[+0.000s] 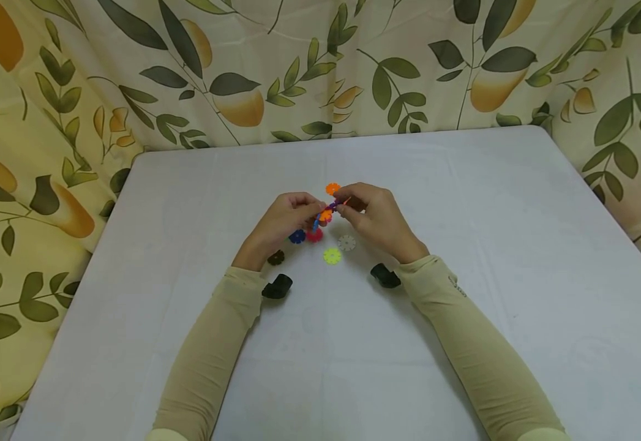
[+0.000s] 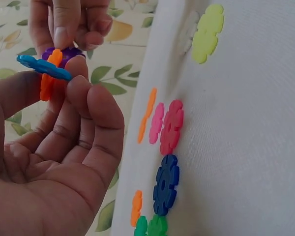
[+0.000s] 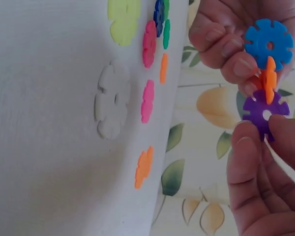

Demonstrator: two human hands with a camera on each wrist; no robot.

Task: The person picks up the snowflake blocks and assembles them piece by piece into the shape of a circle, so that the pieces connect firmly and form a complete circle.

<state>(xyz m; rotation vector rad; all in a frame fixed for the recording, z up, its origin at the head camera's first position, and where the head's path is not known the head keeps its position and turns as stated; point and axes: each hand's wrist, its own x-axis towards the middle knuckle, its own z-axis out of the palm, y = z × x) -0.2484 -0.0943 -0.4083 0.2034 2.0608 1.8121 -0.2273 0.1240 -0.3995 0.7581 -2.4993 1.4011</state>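
Three notched plastic interlocking discs are joined in a short chain above the table. A blue disc (image 3: pixel 269 45) slots onto one side of an orange disc (image 3: pixel 270 81), and a purple disc (image 3: pixel 265 112) onto the other. My left hand (image 1: pixel 284 223) holds the chain at its orange and blue end, thumb and fingertips on either side in the left wrist view. My right hand (image 1: pixel 381 217) pinches the purple disc between thumb and fingers. Beneath the hands lie a red disc (image 2: pixel 172 127) and a dark blue disc (image 2: pixel 166 184).
Loose discs lie on the white-covered table (image 1: pixel 320 380): yellow (image 1: pixel 332 256), clear (image 1: pixel 346 243), orange (image 1: pixel 333 188), brown (image 1: pixel 276 257), pink (image 3: pixel 147 101) and green (image 2: pixel 158 226). Black wrist-worn devices (image 1: pixel 277 286) sit by both wrists. A leaf-patterned curtain (image 1: pixel 298 61) hangs behind.
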